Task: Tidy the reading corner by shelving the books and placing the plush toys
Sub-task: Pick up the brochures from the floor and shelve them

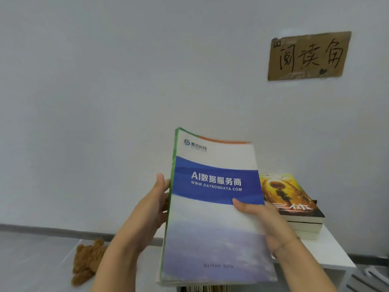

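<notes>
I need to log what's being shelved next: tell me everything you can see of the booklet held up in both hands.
The booklet is a thin, glossy softcover, white fading to pale blue-violet, with a blue band reading "AI数据服务商" and "WWW.GATRONDATA.COM", a small logo at top left and faint lettering near the bottom. Green edging shows along its left side and orange at the top, perhaps other covers behind. It is held closed and nearly upright, front cover facing the camera, above the white shelf. The left hand grips its left edge; the right hand holds the right edge, thumb on the cover.

Soft, even light, slight overall blur, wide-angle bending at the edges
</notes>
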### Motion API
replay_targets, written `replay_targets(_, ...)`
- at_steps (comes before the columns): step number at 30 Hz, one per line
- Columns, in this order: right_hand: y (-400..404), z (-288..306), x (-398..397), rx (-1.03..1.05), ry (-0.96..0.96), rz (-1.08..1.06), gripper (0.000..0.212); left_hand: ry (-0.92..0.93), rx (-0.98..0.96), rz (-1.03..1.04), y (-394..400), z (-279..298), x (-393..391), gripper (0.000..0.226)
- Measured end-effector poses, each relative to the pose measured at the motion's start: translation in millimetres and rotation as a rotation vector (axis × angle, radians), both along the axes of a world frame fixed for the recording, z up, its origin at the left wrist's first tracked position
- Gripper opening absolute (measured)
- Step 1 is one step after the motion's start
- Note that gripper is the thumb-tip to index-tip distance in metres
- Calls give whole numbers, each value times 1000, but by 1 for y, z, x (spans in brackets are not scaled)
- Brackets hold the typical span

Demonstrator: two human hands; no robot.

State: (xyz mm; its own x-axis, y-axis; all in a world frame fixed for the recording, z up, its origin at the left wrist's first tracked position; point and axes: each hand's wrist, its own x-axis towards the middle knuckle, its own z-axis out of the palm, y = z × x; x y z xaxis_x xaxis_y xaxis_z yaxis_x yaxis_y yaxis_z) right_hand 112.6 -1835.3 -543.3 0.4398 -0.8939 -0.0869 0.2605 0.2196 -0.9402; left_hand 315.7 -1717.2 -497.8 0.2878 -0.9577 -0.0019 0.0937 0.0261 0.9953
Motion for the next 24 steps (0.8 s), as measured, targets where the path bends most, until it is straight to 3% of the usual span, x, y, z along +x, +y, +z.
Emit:
replay_targets(3, 5, -8, 0, 314, 12, 213, 48, 135, 13, -68, 2, 0, -6, 36)
replay_targets(6, 2, -21, 2, 399, -36, 243, 64, 206, -55, -31, 1, -6, -7, 32)
replay_targets(10, 7, -26, 16, 490, -171, 316, 47, 405, -78, 67, -2, -10, -10, 33)
replay_targets(11, 11, -25, 19, 513, -214, 375, 46, 429, -78, 77, -2, -9, -14, 33)
replay_targets(13, 17, -20, 22, 611, -318, 424, 21, 433, -82, 104, -3, -9, -19, 34)
replay_targets(14, 15, -22, 22, 641, -323, 394, 24, 426, -85, 117, -4, -9, -21, 34)
replay_targets(16, 10, -26, 22, 620, -275, 402, 23, 400, -78, 140, -4, -6, -20, 35)
replay_targets(19, -6, -34, 15, 512, -149, 315, 51, 357, -2, 161, -2, -5, -12, 40)
replay_targets(22, -16, -26, 7, 368, 56, 217, 36, 274, 228, 62, 1, -16, 3, 68)
replay_targets(24, -21, -22, 6, 277, 183, 178, 30, 209, 363, 26, -2, -32, 7, 68)
